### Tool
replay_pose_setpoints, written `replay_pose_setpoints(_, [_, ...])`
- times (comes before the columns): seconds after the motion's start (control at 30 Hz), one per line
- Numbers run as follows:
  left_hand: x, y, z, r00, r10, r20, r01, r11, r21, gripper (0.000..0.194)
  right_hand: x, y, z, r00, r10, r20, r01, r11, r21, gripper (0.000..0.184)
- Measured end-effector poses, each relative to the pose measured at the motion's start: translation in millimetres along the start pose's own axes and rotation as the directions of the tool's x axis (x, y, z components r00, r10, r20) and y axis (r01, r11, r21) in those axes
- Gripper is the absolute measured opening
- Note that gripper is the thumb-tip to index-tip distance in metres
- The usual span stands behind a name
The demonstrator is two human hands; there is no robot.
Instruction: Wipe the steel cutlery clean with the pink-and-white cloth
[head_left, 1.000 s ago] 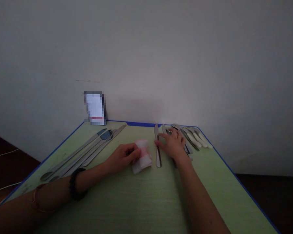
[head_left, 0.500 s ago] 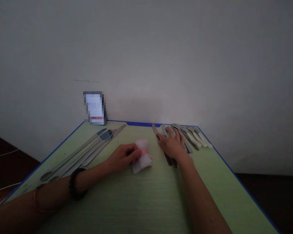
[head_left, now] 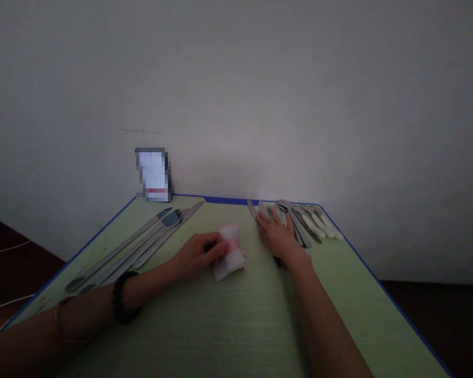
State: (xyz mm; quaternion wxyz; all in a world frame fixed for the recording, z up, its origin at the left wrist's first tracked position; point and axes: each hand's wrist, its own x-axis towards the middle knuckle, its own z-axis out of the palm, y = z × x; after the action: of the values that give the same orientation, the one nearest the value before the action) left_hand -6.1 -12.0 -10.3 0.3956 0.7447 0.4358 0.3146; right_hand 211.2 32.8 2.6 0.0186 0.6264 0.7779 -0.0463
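A folded white and pink cloth [head_left: 232, 257] lies on the green table, its left edge pinched by my left hand [head_left: 203, 253]. My right hand [head_left: 276, 234] reaches over the metal cutlery at the right, fingers spread and palm down. A table knife [head_left: 251, 207] sticks out beyond its fingertips at the left. Under the palm, handles are partly hidden, so I cannot tell whether the fingers press on them. Just right of that hand lie several spoons [head_left: 286, 203] with their bowls at the far end.
White-handled cutlery [head_left: 314, 227] lies by the table's right edge. Several long metal utensils [head_left: 122, 247] lie slanted on the left. A phone with a blurred screen [head_left: 153, 176] leans on the wall [head_left: 236, 94] at the back. The green table [head_left: 220, 331] has a blue rim.
My right hand has shifted slightly left, its fingers drawn closer to the leftmost knife. The left hand and the cloth stay in place.
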Motion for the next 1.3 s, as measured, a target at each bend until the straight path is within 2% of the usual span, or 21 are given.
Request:
replay_pose_setpoints(0.3, [0.5,2.1,-0.2,1.000,-0.005,0.006,0.005,1.000,0.005,0.034,4.3,4.4,13.4,0.996,-0.082,-0.038,0.084,0.994,0.069,0.059])
replay_pose_setpoints(0.5, [0.3,1.0,-0.1,1.000,-0.018,0.014,0.018,1.000,0.005,0.034,5.0,4.7,12.9,0.993,-0.114,-0.041,0.117,0.991,0.066,0.062])
replay_pose_setpoints(0.73, [0.5,1.2,0.7,1.000,-0.014,0.006,0.014,1.000,0.001,0.034,4.0,-1.1,7.2,0.994,-0.098,-0.054,0.100,0.994,0.039,0.060])
replay_pose_setpoints(1.03, [-0.1,3.7,-0.1,1.000,-0.019,0.014,0.019,1.000,0.021,0.034,5.3,-1.7,11.7,0.998,-0.054,-0.043,0.053,0.998,-0.014,0.056])
replay_pose_setpoints(1.3, [0.7,2.0,0.8,1.000,-0.016,0.012,0.016,1.000,0.004,0.034,0.1,-6.4,8.1,0.990,0.005,-0.139,-0.001,1.000,0.031,0.050])
